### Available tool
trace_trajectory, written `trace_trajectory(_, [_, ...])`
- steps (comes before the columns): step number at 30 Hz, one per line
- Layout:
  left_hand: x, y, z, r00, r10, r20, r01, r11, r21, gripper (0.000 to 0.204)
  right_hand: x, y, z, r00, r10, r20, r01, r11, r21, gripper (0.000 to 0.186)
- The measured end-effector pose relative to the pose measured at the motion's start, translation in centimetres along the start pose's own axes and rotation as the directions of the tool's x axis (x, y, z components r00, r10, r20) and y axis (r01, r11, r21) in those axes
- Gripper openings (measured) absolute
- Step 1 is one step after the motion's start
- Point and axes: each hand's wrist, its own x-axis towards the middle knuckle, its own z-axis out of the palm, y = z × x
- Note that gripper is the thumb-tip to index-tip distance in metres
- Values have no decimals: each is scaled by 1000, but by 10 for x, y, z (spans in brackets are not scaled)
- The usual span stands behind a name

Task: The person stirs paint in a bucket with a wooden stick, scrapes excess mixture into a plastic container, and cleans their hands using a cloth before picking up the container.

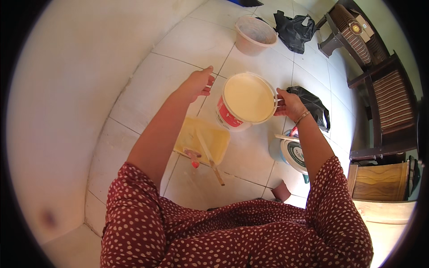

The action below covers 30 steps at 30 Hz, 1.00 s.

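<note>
Dotted dark red cloth (250, 223) filled the space nearest the camera, with the person's two bare forearms stretching out beyond it. Ahead, a bucket (229, 117) with a red band, filled close to its rim with something cream-coloured (249, 97), stood on the tiled floor (250, 156) between the hands. The left hand (199, 85) hung apart from it, holding nothing, thumb out and fingers loosely curled. At the opposite side, the right hand (290, 105) had its fingers bent at the bucket's rim; how firmly they gripped, I cannot tell. Nearer the person lay a yellowish tray (221, 142) with a stick (208, 154) across it. A lidded tub (293, 152) stood near the right forearm, and a black bag (316, 105) lay behind the right hand.
</note>
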Motion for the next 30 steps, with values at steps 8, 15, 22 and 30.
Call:
trace_trajectory(8, [21, 7, 32, 993, -54, 106, 49, 998, 51, 72, -6, -9, 24, 1000, -13, 22, 12, 999, 38, 38])
trace_trajectory(15, [26, 12, 40, 993, -22, 116, 14, 997, 72, 77, 1, 7, 21, 998, -38, -48, 45, 989, 138, 29])
trace_trajectory(22, [7, 8, 7, 996, -36, 85, 39, 999, -38, 74, -8, 15, 7, 1000, -18, -13, 21, 958, 285, 34])
trace_trajectory(30, [-104, -51, -155, 958, -20, -286, 26, 1000, 17, 38, -27, 17, -1, 1000, -12, 5, 11, 975, 221, 37])
